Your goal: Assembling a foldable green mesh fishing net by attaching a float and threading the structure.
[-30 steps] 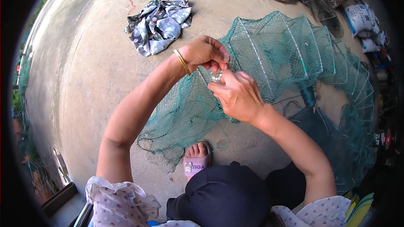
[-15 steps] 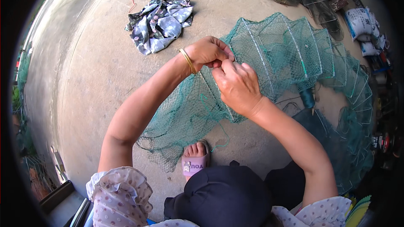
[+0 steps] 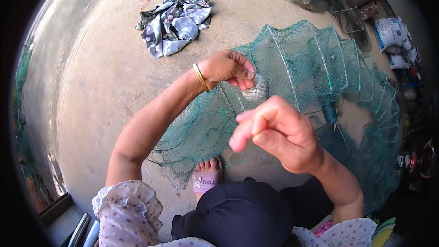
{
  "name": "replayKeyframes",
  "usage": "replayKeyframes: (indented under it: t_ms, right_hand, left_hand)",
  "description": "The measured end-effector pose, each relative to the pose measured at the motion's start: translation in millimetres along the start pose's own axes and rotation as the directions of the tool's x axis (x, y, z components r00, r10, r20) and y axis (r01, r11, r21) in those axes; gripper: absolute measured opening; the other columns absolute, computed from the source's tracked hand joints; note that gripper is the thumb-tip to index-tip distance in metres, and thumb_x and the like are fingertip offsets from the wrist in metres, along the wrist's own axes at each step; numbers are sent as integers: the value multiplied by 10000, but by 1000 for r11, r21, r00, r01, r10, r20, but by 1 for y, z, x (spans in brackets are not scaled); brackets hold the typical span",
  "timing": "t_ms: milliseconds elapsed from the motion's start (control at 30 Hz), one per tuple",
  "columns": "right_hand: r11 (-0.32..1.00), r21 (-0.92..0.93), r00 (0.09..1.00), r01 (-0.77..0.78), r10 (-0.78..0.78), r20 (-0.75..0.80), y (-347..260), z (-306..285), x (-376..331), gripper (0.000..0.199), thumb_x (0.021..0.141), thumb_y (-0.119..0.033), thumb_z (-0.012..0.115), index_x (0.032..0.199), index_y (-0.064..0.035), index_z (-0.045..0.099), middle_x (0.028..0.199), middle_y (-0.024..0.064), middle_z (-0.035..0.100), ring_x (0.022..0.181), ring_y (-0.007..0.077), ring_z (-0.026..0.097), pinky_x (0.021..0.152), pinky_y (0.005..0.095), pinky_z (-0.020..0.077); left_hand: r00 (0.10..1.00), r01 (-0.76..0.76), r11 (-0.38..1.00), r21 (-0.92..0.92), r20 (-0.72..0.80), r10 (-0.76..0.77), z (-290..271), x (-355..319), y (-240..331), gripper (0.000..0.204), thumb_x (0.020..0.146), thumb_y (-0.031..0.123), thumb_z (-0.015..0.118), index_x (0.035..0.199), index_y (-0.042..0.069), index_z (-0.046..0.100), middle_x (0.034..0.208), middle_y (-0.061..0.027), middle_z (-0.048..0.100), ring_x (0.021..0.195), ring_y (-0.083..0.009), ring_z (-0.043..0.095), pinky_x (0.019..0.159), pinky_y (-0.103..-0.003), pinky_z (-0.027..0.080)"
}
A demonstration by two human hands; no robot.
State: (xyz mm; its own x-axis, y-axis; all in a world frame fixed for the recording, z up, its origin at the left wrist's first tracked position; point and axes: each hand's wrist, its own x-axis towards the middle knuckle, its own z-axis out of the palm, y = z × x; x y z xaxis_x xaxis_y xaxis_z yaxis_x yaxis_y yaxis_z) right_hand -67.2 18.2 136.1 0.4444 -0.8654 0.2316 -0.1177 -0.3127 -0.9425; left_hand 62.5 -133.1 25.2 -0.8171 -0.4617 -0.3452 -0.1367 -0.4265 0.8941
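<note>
- Pink open-toed slipper, below the left hand: one short word in dark capitals across the strap.
- White plastic sack, beyond and right of the right hand: dark printed characters, too small to read.
- Black-and-red object, well right of the right hand: small pale markings, illegible.

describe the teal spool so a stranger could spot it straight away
Find the big green net with pale hoops, pinched by the left hand. Follow its lower edge rightward, past the raised right hand, and the spool is just below that edge. Unlike the see-through mesh around it, it is a compact, solid, dark teal bundle.
</note>
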Motion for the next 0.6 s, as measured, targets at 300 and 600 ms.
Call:
replayKeyframes:
  t_ms: [300,600]
  right_hand:
    - [471,-429,630,-771,661,-407,-99,-59,-111,608,728,-25,668,1268,41,395,467,4,373,418,84,348,446,240,290]
    - [118,-666,580,-737,616,-533,-184,-72,-229,367,788,-113,638,1104,46,539,543,81,523,466,152,475,477,286,359]
  left_hand:
    - [985,-131,991,-31,-115,126,7,-16,-9,78,878,139,589,860,69,616,784,-34,675,722,-96,617,661,-206,446]
    - [972,-216,976,42,-82,219,42,-7,-19,43,867,70,590,877,32,608,763,-12,614,707,-79,561,668,-223,441]
